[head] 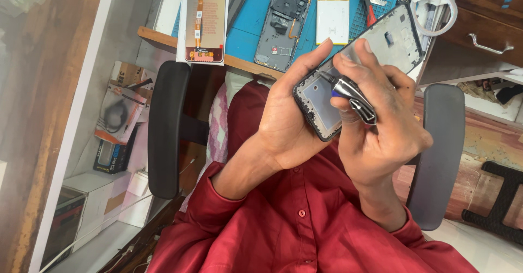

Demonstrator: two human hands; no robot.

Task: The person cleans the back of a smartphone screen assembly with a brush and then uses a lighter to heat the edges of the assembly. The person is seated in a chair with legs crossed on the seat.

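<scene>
- Your left hand (289, 115) had its fingers curled around the lower end of a phone frame (359, 71), gripping it from beneath, with the thumb lying along the near edge.
- Your right hand (376, 120) was closed on a small glue tube (351, 94), silver with a dark nozzle, pinched between thumb and forefinger.
- You held the frame tilted above your lap, its upper end reaching over the edge of the blue mat (256, 11).
- You had the nozzle tip resting on the inner face of the frame, near its left rim at the lower part.
- On the mat lay an opened phone body (283, 28) with its circuit board showing, and just beside it a white battery (332, 21).
- A screen panel (205, 20) with an orange ribbon cable lay at the left of the mat, hanging a little over the desk edge.
- A red-handled tool (368, 6) lay near the battery, partly behind the frame.
- Your red shirt (305, 224) filled the lower part of the view, with the two black chair armrests (166, 126) at either side.
- Cardboard boxes (117, 115) sat on the floor to your left.
</scene>
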